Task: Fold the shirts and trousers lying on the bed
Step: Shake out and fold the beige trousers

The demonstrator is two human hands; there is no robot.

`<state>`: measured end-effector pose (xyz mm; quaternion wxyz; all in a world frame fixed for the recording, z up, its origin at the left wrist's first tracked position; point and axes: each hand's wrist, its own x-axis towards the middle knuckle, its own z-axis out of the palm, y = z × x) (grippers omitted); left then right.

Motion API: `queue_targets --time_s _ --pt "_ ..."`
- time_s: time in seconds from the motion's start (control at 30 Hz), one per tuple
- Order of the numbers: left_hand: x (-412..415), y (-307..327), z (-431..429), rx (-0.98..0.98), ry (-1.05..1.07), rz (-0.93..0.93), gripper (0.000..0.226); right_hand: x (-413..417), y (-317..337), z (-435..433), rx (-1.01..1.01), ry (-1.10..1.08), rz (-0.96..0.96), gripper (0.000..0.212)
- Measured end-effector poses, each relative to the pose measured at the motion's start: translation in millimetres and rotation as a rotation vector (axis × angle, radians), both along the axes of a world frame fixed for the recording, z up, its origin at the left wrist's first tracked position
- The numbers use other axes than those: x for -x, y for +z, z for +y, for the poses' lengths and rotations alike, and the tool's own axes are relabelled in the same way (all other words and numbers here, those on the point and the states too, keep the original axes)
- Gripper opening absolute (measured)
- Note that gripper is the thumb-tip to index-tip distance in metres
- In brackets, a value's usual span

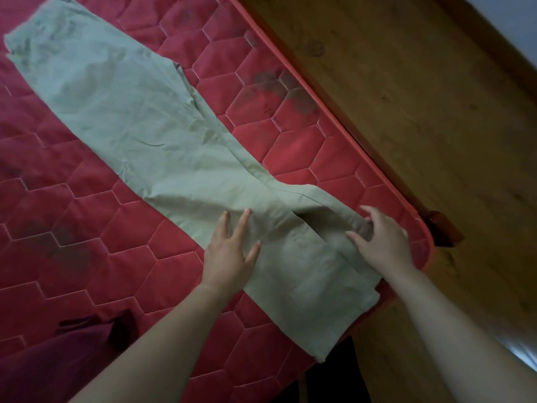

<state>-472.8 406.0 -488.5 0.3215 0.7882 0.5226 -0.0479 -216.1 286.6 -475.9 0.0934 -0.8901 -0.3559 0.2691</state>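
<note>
**trousers laid slantwise on the red bed, both your hands at the leg end**

the bed (pixel 96 237) fills most of your view. its red mattress is quilted in hexagons and has dark smudges in several cells. a faint mark in one cell near the far edge is too blurred to read. past that edge runs a wooden floor (pixel 421 91), brown and grained, with a pale strip in the upper right corner.

the trousers (pixel 139 126) are pale khaki and lie flat on the mattress, slanting from the upper left down to the near right corner. the wide top part is at the upper left. the legs lie one over the other, slightly offset, and their ends reach the mattress edge close to you. no label or print shows on the cloth.

a dark maroon garment (pixel 52 362) lies bunched on the bed at the lower left, well apart from the trousers.

your left hand (pixel 229 251) lies flat, fingers straight and spread. it rests on the near edge of the trouser leg and grasps nothing. your right hand (pixel 380 239) is on the far side of the same leg, by the mattress corner. its fingers are curled over a raised ridge of cloth with the thumb against it, so it is grasping the trousers there. a dark hollow in the fabric sits between your two hands.

a reddish wooden bed corner (pixel 444 228) juts out just beyond the mattress corner, beside your right hand.
</note>
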Motion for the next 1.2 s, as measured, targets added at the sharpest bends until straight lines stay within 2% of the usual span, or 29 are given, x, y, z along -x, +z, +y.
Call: queue_targets --time_s 0.1,0.17,0.2,0.37,0.5,0.57,0.63,0.7,0.77,0.83,0.9,0.97,1.03,1.13,1.2 --pt "-8 -5 -4 -0.028 0.023 0.024 0.069 -8 -16 -11 -0.037 -0.094 -0.007 0.032" --pt "-11 -8 -4 -0.091 -0.004 0.037 0.069 -10 -24 -19 -0.071 -0.073 -0.006 0.013" --pt "-13 -9 -3 -0.113 -0.030 0.038 0.068 -10 -27 -23 -0.085 -0.062 -0.004 0.011" --pt "-26 -13 3 -0.101 -0.160 0.045 0.065 -7 -22 -40 -0.184 -0.090 0.171 0.013" --pt "-39 -12 2 -0.122 -0.164 0.041 0.062 -11 -8 -42 -0.285 -0.089 0.179 0.011" --pt "-46 -13 -1 -0.117 -0.209 0.031 0.062 -17 -9 -46 -0.185 -0.091 0.135 0.008" --pt "-51 -16 -4 -0.092 -0.280 0.061 0.063 -18 -15 -48 -0.034 -0.076 0.014 0.020" --pt "-56 -20 -7 -0.078 -0.314 0.109 0.063 -8 -21 -43 -0.088 -0.028 -0.047 0.030" --pt "-58 -22 -6 -0.071 -0.300 0.134 0.062 11 -26 -34 -0.155 0.047 0.075 0.031" --pt "-58 -23 -4 -0.074 -0.308 0.147 0.062 31 -34 -32 -0.064 0.057 0.205 0.043" --pt "-56 -22 -3 -0.075 -0.326 0.161 0.062 43 -42 -37 0.009 -0.005 0.250 0.049" --pt "-55 -20 -3 -0.075 -0.313 0.161 0.062 51 -40 -43 -0.032 -0.061 0.278 0.031" --pt "-55 -14 -4 -0.075 -0.276 0.146 0.061 55 -28 -46 -0.164 -0.045 0.292 0.014" --pt "-55 -2 -6 -0.092 -0.197 0.093 0.058 54 7 -42 -0.382 0.068 0.149 0.010" --pt "-56 7 -8 -0.118 -0.170 0.043 0.055 39 28 -39 -0.457 0.104 0.074 0.008"
